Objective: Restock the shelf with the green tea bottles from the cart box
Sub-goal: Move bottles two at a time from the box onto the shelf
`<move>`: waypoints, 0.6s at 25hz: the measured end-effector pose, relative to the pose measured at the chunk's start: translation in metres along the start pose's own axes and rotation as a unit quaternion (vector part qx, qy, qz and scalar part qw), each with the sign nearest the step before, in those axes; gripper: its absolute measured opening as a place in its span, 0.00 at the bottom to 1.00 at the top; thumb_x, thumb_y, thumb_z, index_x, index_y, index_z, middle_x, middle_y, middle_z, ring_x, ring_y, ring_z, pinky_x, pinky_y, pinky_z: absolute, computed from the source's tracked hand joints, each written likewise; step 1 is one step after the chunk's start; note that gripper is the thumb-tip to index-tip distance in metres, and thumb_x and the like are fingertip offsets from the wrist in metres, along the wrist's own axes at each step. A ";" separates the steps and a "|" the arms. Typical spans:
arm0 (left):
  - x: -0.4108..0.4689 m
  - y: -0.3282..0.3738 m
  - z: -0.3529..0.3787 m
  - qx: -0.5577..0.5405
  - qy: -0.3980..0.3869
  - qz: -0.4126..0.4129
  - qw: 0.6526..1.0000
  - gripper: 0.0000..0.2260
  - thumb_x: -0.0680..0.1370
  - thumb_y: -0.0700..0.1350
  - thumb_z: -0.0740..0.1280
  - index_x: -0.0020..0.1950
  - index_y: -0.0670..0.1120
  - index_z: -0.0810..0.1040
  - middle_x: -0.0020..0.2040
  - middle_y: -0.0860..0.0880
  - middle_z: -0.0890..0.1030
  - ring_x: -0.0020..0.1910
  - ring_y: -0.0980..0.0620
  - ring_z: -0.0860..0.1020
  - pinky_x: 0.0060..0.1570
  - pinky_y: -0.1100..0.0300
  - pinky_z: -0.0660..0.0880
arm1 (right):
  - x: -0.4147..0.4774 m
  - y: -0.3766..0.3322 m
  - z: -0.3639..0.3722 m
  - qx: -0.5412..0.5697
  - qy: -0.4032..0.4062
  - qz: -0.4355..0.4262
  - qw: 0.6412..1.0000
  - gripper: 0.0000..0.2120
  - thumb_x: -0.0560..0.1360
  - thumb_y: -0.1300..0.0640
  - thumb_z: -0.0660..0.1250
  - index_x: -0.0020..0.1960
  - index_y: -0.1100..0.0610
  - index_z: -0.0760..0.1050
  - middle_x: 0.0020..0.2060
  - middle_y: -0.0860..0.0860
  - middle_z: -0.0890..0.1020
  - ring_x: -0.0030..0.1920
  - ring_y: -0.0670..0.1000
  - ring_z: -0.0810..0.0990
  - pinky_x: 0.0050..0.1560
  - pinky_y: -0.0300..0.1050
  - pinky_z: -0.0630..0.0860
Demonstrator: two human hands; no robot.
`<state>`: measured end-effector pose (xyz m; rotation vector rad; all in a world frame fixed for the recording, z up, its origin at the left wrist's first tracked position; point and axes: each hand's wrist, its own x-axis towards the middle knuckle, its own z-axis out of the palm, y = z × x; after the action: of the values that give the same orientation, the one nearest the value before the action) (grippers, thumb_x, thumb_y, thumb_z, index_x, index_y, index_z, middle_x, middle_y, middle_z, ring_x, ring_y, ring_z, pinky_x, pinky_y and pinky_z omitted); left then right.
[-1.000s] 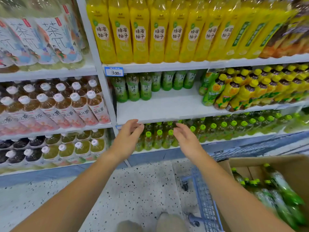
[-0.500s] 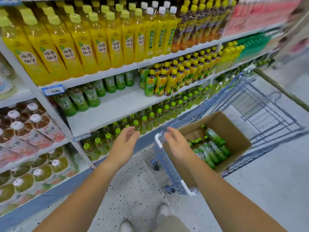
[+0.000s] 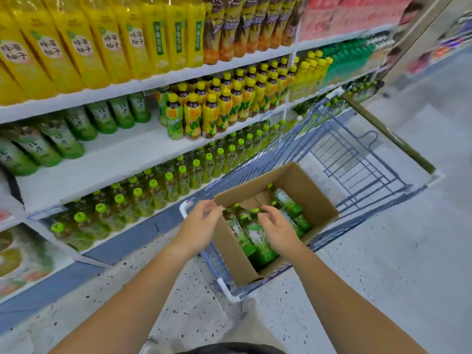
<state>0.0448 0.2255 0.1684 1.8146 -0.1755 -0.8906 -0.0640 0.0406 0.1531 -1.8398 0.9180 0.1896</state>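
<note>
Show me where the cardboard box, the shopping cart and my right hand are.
cardboard box point(image 3: 313, 198): head view, bare inner side wall.
shopping cart point(image 3: 255, 171): head view, blue wire side wall.
right hand point(image 3: 278, 229): head view, back of the hand.

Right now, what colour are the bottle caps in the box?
The caps are bright green; head view shows them.

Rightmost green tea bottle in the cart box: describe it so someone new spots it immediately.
Beside the shelving stands a blue wire cart with an open cardboard box in its near end. Green tea bottles lie inside, most bunched by the right hand. The rightmost bottle lies beyond that hand, closest to the box's right wall, untouched.
</note>
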 end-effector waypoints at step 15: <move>0.144 -0.062 0.202 0.000 0.001 -0.237 0.972 0.28 0.84 0.55 0.58 0.81 0.45 0.56 0.55 0.51 0.76 0.41 0.57 0.73 0.41 0.60 0.69 | 0.193 0.137 -0.080 -0.200 -0.189 0.067 0.959 0.27 0.83 0.42 0.56 0.78 0.54 0.61 0.69 0.54 0.74 0.61 0.54 0.78 0.55 0.46 0.72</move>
<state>-0.0004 0.0285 0.0114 1.8906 0.2731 -1.2161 -0.0423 -0.1486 -0.0079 -2.0084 0.7684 0.8345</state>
